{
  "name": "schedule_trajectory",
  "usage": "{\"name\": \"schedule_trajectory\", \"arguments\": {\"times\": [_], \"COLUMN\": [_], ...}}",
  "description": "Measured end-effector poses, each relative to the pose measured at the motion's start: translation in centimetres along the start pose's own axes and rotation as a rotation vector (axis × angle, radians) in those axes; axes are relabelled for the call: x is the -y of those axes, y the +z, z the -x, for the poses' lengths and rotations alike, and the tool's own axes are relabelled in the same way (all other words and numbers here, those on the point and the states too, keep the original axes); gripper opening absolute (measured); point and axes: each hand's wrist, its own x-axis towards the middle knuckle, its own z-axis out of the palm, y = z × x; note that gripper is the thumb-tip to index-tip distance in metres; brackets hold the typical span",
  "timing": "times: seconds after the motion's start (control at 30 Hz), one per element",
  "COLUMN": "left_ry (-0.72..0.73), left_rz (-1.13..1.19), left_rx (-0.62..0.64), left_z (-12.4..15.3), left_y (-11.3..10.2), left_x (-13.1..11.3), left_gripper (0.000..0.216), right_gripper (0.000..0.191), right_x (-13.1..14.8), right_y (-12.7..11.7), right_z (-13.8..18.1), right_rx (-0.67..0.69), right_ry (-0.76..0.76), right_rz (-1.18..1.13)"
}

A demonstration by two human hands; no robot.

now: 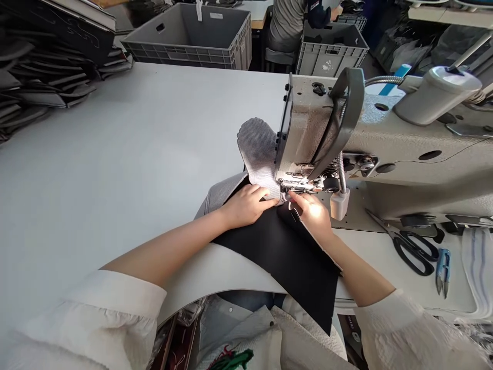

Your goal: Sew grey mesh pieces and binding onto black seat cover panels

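A piece of grey mesh fabric [257, 146] with a rounded tongue-like end lies under the head of a sewing machine [304, 123]. Joined to it is a black panel [285, 257] that hangs over the table's front edge. My left hand [248, 205] grips the mesh just left of the needle area, fingers bent over it and thumb toward the presser foot. Close to the foot, on its right side, my right hand [311, 213] pinches the folded edge of the same piece. The machine's lamp lights my right hand. The needle itself is hard to make out.
Black-handled scissors [416, 252] and blue thread snips [442, 272] lie right, beside a striped cloth [477, 272]. Stacked dark pieces [46, 77] fill the far left. Grey crates [192, 51] stand behind the table [115, 169]; a seated person [287, 25] is beyond.
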Motion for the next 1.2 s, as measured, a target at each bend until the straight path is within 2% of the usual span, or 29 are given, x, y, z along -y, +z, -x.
{"name": "schedule_trajectory", "arguments": {"times": [0.23, 0.33, 0.63, 0.87, 0.97, 1.2], "left_ry": [-0.017, -0.028, -0.052, -0.049, -0.042, -0.045], "left_rz": [-0.008, 0.008, -0.006, 0.003, -0.002, -0.006], "left_rx": [-0.023, -0.044, -0.082, -0.086, -0.091, -0.171], "left_z": [0.0, -0.3, -1.6, -1.5, -1.3, -1.1], "left_y": [-0.1, 0.0, 0.2, 0.1, -0.2, -0.6], "left_x": [-0.8, -0.7, 0.1, 0.2, 0.1, 0.3], "left_gripper": [0.038, 0.036, 0.034, 0.038, 0.038, 0.04], "right_gripper": [0.045, 0.048, 0.034, 0.03, 0.027, 0.025], "right_x": [-0.2, -0.3, -0.1, -0.7, -0.2, 0.9], "right_y": [-0.7, -0.8, -0.8, -0.5, -0.8, -0.7], "right_z": [-0.6, -0.9, -1.3, -1.1, -0.9, -1.1], "right_rx": [0.149, 0.172, 0.084, 0.087, 0.082, -0.043], "right_ry": [-0.101, -0.11, -0.094, -0.01, -0.022, 0.002], "right_rz": [0.042, 0.073, 0.045, -0.07, -0.064, 0.007]}}
